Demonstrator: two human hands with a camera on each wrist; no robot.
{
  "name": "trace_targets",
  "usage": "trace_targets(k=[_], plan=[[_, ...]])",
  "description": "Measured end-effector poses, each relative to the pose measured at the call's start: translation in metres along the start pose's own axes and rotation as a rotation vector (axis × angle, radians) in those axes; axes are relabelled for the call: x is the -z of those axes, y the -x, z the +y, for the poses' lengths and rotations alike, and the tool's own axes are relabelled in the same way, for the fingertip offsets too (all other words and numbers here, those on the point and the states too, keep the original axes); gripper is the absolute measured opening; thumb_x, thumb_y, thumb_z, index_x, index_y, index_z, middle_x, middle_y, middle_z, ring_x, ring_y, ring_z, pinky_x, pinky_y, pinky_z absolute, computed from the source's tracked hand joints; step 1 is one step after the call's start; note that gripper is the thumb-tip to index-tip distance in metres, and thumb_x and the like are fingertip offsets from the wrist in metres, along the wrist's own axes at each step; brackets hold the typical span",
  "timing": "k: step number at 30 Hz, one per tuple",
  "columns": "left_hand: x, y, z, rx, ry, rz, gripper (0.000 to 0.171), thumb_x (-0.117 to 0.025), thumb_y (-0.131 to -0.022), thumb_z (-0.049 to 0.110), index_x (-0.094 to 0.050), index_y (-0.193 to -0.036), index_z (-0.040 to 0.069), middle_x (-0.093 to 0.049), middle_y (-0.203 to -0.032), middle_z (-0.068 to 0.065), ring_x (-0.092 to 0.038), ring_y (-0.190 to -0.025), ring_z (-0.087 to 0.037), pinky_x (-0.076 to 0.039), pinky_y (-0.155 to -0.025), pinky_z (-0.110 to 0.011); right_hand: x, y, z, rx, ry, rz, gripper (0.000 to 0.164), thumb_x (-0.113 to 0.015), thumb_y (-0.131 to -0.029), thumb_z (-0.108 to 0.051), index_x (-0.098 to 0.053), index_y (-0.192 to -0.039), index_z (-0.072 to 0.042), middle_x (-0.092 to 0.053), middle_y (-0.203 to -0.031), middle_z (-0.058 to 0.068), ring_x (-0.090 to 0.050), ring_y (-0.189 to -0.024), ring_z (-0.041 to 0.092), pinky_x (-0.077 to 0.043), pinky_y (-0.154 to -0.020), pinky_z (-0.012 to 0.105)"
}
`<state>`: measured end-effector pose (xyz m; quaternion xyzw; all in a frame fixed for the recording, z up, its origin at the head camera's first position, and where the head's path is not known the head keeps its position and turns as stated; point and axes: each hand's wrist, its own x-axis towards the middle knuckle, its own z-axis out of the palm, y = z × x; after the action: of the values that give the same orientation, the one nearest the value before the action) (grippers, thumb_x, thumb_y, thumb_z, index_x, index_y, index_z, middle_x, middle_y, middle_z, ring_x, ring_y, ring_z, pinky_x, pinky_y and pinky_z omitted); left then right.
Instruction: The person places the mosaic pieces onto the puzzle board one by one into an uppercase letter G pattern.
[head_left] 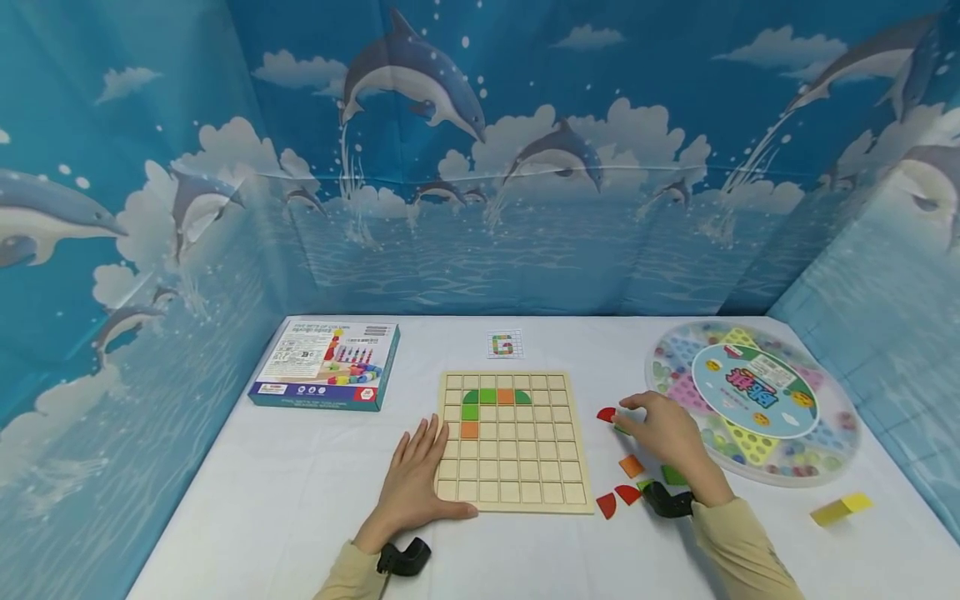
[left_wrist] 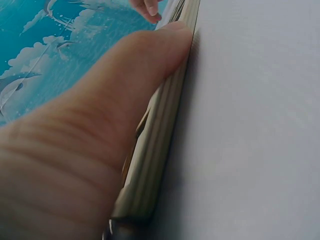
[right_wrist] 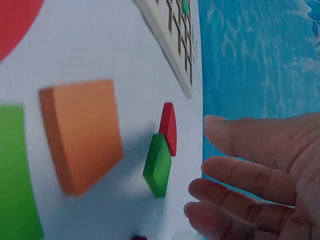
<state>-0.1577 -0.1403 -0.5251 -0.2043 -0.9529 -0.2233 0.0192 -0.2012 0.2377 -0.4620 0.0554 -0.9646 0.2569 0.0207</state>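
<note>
A wooden grid board (head_left: pixel 532 450) lies on the table, with green and orange tiles in its upper left part. My left hand (head_left: pixel 411 492) rests at its lower left corner, fingers spread along the left side and thumb (left_wrist: pixel 165 47) against the front edge. Right of the board, my right hand (head_left: pixel 667 429) hovers over loose pieces, fingers slightly bent and holding nothing. Below its fingertips, a green piece (right_wrist: pixel 158 165) leans close by a red quarter-round piece (right_wrist: pixel 169 127). An orange square (right_wrist: pixel 87 135) lies nearer the wrist.
More red quarter-round pieces (head_left: pixel 607 505) lie near the board's lower right corner. A small pattern card (head_left: pixel 505 343) sits behind the board. At left is a flat game box (head_left: pixel 326 365); at right, a round marble game case (head_left: pixel 753 400) and a yellow block (head_left: pixel 841 509).
</note>
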Motion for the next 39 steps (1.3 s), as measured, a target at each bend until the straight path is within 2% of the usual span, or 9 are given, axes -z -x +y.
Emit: trace_targets(k=[3,11,20,27,30,34,39], plan=[[0.0,0.0,0.0,-0.004,-0.005,-0.002,0.125,-0.069,-0.06,0.075,-0.021,-0.15,0.003,-0.013,-0.156,-0.014,-0.006,-0.143,-0.029,-0.003,-0.112,-0.048,0.001,0.001,0.005,-0.027,0.029,-0.036,0.033,-0.071,-0.085,-0.025,-0.071,-0.105,0.001,-0.065,-0.104,0.019,-0.059,-0.091,0.033,-0.05,-0.069,0.045],[0.003,-0.001,0.002,0.003,-0.011,-0.023,0.125,-0.068,-0.061,0.076,-0.02,-0.151,0.003,-0.012,-0.156,-0.014,-0.005,-0.143,-0.029,-0.002,-0.112,-0.049,-0.003,0.0,0.01,-0.032,0.053,-0.09,0.027,-0.075,-0.081,-0.022,-0.073,-0.097,0.0,-0.066,-0.093,0.011,-0.056,-0.076,0.022,-0.049,-0.063,0.04],[0.002,-0.002,0.001,-0.001,-0.011,-0.014,0.125,-0.067,-0.061,0.077,-0.019,-0.151,0.004,-0.01,-0.157,-0.013,-0.003,-0.143,-0.028,-0.001,-0.112,-0.048,-0.003,-0.002,0.012,-0.023,0.059,-0.082,0.021,-0.076,-0.08,-0.019,-0.072,-0.092,-0.002,-0.065,-0.086,0.006,-0.055,-0.074,0.021,-0.049,-0.064,0.041],[0.002,-0.002,0.001,0.006,-0.008,-0.02,0.126,-0.068,-0.06,0.076,-0.019,-0.151,0.004,-0.01,-0.157,-0.013,-0.003,-0.143,-0.027,-0.001,-0.112,-0.047,-0.002,0.002,0.01,-0.036,0.038,-0.109,0.02,-0.078,-0.078,-0.019,-0.063,-0.084,-0.008,-0.058,-0.076,0.001,-0.048,-0.066,0.02,-0.043,-0.056,0.034],[0.002,-0.001,0.001,0.01,-0.014,-0.024,0.126,-0.068,-0.06,0.076,-0.019,-0.151,0.004,-0.01,-0.157,-0.013,-0.003,-0.143,-0.027,-0.001,-0.112,-0.047,-0.003,0.005,0.006,-0.01,0.052,-0.097,0.02,-0.077,-0.078,-0.017,-0.058,-0.08,-0.012,-0.055,-0.07,-0.002,-0.046,-0.06,0.018,-0.039,-0.051,0.031],[0.003,-0.001,0.001,0.018,-0.012,-0.03,0.126,-0.068,-0.06,0.075,-0.019,-0.151,0.004,-0.01,-0.157,-0.013,-0.003,-0.143,-0.028,-0.001,-0.112,-0.047,-0.007,0.008,-0.007,0.076,0.078,-0.027,0.021,-0.077,-0.077,-0.014,-0.056,-0.077,-0.015,-0.055,-0.068,-0.005,-0.042,-0.053,0.014,-0.035,-0.047,0.031],[0.004,0.0,0.002,0.019,-0.009,-0.032,0.126,-0.069,-0.06,0.075,-0.019,-0.151,0.004,-0.011,-0.157,-0.013,-0.003,-0.143,-0.028,-0.001,-0.112,-0.047,-0.02,0.007,-0.033,0.172,0.01,0.006,0.021,-0.079,-0.076,-0.016,-0.059,-0.08,-0.015,-0.057,-0.071,-0.009,-0.04,-0.05,0.01,-0.035,-0.045,0.028]])
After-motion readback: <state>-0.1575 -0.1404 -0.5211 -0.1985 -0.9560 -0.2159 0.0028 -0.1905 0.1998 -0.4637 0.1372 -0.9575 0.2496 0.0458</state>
